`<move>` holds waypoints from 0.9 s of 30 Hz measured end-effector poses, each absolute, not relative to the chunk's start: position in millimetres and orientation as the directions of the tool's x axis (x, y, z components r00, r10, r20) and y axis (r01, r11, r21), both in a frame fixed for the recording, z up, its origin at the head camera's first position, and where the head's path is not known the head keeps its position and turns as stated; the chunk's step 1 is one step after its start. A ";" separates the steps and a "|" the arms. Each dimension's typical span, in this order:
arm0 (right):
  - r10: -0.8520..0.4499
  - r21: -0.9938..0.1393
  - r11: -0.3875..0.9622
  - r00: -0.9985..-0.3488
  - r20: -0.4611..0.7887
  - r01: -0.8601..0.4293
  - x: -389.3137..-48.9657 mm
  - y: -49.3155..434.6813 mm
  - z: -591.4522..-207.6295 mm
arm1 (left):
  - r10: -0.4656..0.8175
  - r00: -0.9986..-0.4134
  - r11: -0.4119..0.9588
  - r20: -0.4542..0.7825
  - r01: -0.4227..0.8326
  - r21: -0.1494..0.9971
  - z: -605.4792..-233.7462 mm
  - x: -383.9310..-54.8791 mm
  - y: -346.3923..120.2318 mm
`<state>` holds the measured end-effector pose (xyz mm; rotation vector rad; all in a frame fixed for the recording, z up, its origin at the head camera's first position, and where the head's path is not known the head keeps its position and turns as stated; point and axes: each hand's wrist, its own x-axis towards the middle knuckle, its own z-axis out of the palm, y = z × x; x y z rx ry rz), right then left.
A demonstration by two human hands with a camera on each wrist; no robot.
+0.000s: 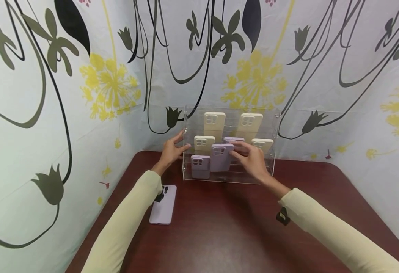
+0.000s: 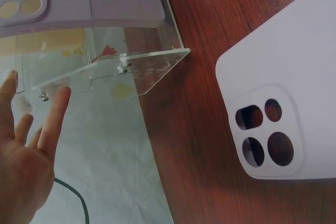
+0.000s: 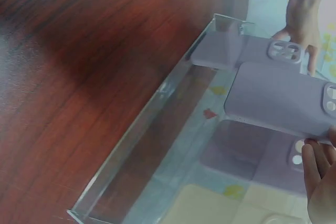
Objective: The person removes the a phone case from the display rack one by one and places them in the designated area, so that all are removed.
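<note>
A clear acrylic tiered stand (image 1: pixel 199 181) stands at the back of the table. My right hand (image 1: pixel 254 159) pinches a lavender phone case (image 1: pixel 222 157) by its right edge, holding it in front of the stand's lower tiers. In the right wrist view this case (image 3: pixel 278 98) tilts above the stand, between two other lavender cases. One of those, a lavender case (image 1: pixel 200 167), sits at the lower left; the other lavender case (image 1: pixel 233 140) is partly hidden behind my right fingers. My left hand (image 1: pixel 171 151) is at the stand's left side panel, fingers extended and spread in the left wrist view.
Cream phone cases (image 1: pixel 214 123) stand on the upper and middle tiers. Another lavender case (image 1: pixel 163 206) lies flat on the dark red table (image 1: pixel 220 235), near my left sleeve. Patterned cloth (image 1: pixel 192 87) hangs behind and along both sides.
</note>
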<state>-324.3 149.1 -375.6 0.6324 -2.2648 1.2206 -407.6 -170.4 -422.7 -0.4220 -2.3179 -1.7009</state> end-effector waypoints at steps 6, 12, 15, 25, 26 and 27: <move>-0.185 -0.650 0.465 -0.784 0.592 -0.601 -325.1 141.3 -368.6 | 0.075 -0.924 0.295 0.376 0.380 0.876 -420.4 -408.3 -171.6; -0.200 -0.707 0.435 -0.825 0.529 -0.558 -324.8 132.7 -373.5 | 0.069 -0.924 0.304 0.377 0.379 0.874 -419.7 -410.7 -169.9; -0.204 -0.717 0.435 -0.835 0.511 -0.544 -324.6 127.8 -380.1 | 0.075 -0.925 0.322 0.372 0.376 0.869 -418.7 -409.8 -169.0; -0.221 -0.799 0.383 -0.886 0.408 -0.463 -322.5 105.3 -405.7 | 0.168 -0.941 0.317 0.294 0.334 0.888 -417.7 -406.0 -178.9; -0.219 -0.806 0.377 -0.889 0.401 -0.456 -322.3 103.0 -407.2 | 0.181 -0.943 0.315 0.279 0.324 0.892 -417.1 -405.7 -179.6; -0.222 -0.817 0.362 -0.893 0.391 -0.448 -321.8 100.7 -408.7 | 0.193 -0.944 0.313 0.268 0.318 0.895 -416.7 -405.7 -180.2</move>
